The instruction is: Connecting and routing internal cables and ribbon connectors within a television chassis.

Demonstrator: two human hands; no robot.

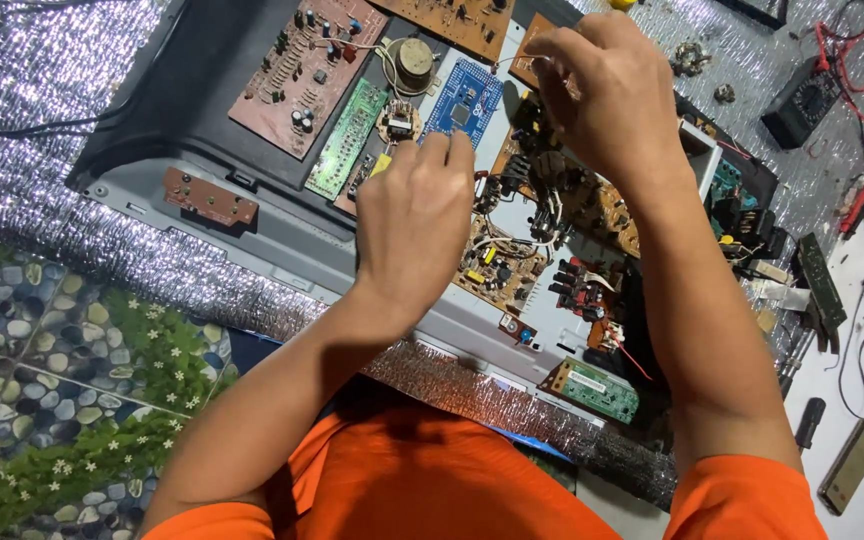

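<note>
My left hand [414, 222] hovers palm down over the grey panel [282, 235], its fingers curled toward a small round board [398, 122] and a blue circuit board [464, 102]. What its fingertips grip is hidden. My right hand [602, 95] is raised over a brown circuit board [592, 205] crowded with black parts, with fingers pinched around a thin wire or lead that is hard to make out. Both arms wear orange sleeves.
A large brown board [297, 75] and a green strip board [347, 140] lie at the back left. A black multimeter [802, 100] with red leads sits at the right. A small green board [597, 388] lies near me. Silver foil mat [42, 170] covers the floor.
</note>
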